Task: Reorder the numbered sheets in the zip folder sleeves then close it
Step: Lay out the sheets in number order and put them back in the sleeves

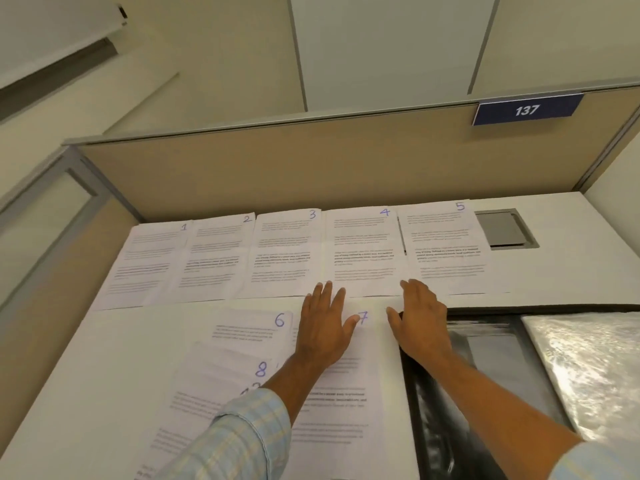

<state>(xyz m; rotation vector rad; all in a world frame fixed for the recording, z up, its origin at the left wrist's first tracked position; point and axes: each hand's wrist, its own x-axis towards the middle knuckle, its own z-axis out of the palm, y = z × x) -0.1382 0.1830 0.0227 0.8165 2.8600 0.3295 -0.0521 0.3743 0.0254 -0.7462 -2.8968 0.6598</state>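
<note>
Pressing sheet 7 (363,427) down with left grip (327,329): palm flat, fingers straight and spread, thumb beside the written 7. Steadying the same sheet's far right edge with right grip (420,318), likewise flat and spread, pinching nothing. Probably overlapping the folder (433,410) rim with the heel, hard to tell.

Lying lengthwise away from the body, just beside the folder's left edge and parallel to it. Sitting just right of sheet 6 (249,330), with sheet 8 (214,386) overlapping 6 nearer the body. Can't read the number below 8, half hidden by the cuff (249,427).

Laid out as row 1–5 (282,258) along the far side of the bench (104,375).

Looks like sorting, not yet sleeving. Folder and clear sleeve (588,375) to the right of both grips. Reachable first with right grip, so probably feed right, hold left.
</note>
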